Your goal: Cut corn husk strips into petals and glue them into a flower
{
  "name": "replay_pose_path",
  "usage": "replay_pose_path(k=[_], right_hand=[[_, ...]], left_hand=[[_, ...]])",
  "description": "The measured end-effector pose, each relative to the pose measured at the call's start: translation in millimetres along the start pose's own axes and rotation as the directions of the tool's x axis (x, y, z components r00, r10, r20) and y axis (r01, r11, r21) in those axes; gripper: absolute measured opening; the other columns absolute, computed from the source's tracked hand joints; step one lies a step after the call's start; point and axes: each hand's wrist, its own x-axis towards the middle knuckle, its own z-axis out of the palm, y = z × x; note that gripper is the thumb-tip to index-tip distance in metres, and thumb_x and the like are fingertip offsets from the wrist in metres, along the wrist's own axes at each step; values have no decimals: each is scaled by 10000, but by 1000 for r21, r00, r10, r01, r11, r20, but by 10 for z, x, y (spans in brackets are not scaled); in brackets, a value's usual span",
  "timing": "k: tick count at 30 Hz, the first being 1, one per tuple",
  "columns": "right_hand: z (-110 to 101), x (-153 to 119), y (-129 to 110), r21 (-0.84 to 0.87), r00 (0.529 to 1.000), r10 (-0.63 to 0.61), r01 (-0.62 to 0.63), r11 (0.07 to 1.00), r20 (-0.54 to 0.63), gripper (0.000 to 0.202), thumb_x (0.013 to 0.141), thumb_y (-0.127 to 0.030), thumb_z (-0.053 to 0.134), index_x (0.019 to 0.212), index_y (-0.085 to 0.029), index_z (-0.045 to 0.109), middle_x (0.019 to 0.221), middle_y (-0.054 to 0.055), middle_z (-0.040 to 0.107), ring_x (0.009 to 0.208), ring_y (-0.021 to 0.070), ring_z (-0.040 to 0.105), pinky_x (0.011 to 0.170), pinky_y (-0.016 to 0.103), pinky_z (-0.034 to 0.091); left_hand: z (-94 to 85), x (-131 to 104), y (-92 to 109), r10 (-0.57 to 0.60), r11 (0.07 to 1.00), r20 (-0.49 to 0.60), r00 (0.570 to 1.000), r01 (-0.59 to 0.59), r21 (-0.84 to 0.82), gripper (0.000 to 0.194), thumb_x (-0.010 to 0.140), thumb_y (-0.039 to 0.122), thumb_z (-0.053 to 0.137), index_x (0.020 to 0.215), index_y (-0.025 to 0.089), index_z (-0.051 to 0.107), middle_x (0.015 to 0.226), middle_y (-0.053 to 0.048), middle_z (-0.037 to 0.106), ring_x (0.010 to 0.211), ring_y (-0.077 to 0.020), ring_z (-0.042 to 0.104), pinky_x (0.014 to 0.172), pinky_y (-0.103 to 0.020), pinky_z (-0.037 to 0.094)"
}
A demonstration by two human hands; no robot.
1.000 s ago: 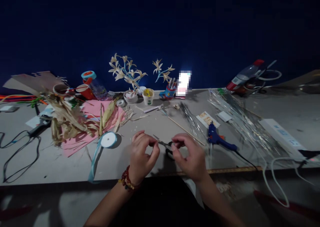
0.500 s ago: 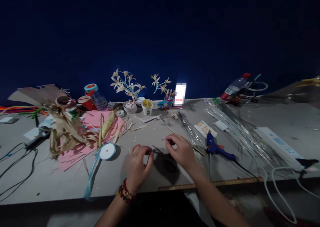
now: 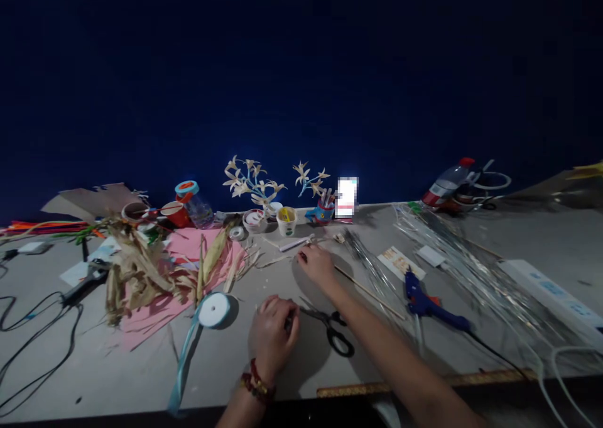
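My left hand [image 3: 276,330] rests low over the table with its fingers curled and thumb drawn in; whatever they hold, if anything, is hidden. A beaded bracelet circles that wrist. My right hand [image 3: 318,266] is stretched forward, fingers bent down and a gap between thumb and forefinger. Just beyond its fingertips is a thin pale stem [image 3: 309,239], partly covered by the hand. Black-handled scissors [image 3: 332,329] lie between my left hand and my right forearm. To the left of my left hand is a spool of light blue ribbon [image 3: 214,310], its loose end trailing toward the table edge.
Dried corn husks [image 3: 146,274] lie on pink paper [image 3: 157,321] at left. Pale artificial flowers [image 3: 254,180], a white cup [image 3: 286,222] and a lit phone [image 3: 347,195] stand along the back. A blue glue gun [image 3: 433,305], wires [image 3: 367,261] and a power strip [image 3: 551,290] are at right.
My right hand has moved forward, away from the scissors, toward the pale stem. The scissors now show plainly on the table. My left hand has curled in more. The whole view has shifted slightly.
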Motion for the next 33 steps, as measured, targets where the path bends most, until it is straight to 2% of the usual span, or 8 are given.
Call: replay_pose_path(k=[7,12,17,20,22,26,31,33], right_hand=[[-101,-68,-10,-78,994,-16,25,997,112,274,999,-275,464,1039,-176,717,1070,124,712,1018,251,614,866,322,425],[-62,65,-216,-89,987,-72,85,992,142,228,969,-278,523,1068,-181,704,1135,115,699,1047,245,616,871,316,438],[1,183,-362,-83,990,-98,107,991,103,195,925,-158,521,942,-148,715,987,133,724,887,246,658,772,322,461],[-106,65,-370,-37,985,-170,170,985,15,171,920,-163,529,913,-171,700,979,107,719,942,241,642,811,319,465],[-215,-132,-362,-8,975,-216,216,976,-58,142,917,-165,536,905,-174,678,973,101,712,983,240,628,844,324,463],[-371,-700,-342,38,940,-314,321,946,-135,93,886,-163,562,845,-190,641,875,71,720,838,203,651,763,300,485],[-440,-1250,-295,160,841,-407,483,861,-356,137,917,-137,523,958,-200,637,943,78,746,859,204,679,777,329,527],[-487,-1366,-268,294,860,-332,457,839,-387,155,910,-132,540,1007,-210,632,960,80,737,889,208,679,805,341,541]], left_hand=[[-26,-15,6,-11,1000,11,1000,11,-13,134,884,105,554,914,221,616,872,-37,722,853,-225,656,978,-472,473],[-29,1,57,-3,999,1,1000,3,-37,145,887,98,537,913,214,619,864,-46,725,844,-222,662,984,-469,468],[-33,-12,31,-51,997,-56,997,48,-54,142,877,122,544,871,213,652,835,-56,722,839,-232,661,899,-428,497],[-47,3,10,-183,969,-57,981,171,-176,131,898,189,550,893,214,679,865,-69,720,859,-234,659,815,-369,507],[-56,36,15,-319,896,-26,948,292,-333,143,914,265,563,959,213,688,910,-71,725,849,-220,660,781,-333,507],[-52,125,102,-509,599,128,851,457,-658,272,898,446,601,915,189,688,773,-25,680,646,-156,582,644,-266,479],[-23,135,263,-541,346,273,795,507,-790,331,833,478,686,733,172,609,613,34,527,572,-116,472,576,-228,407],[-29,115,308,-508,294,324,798,515,-805,287,822,442,704,777,171,619,631,32,539,581,-118,478,578,-230,403]])
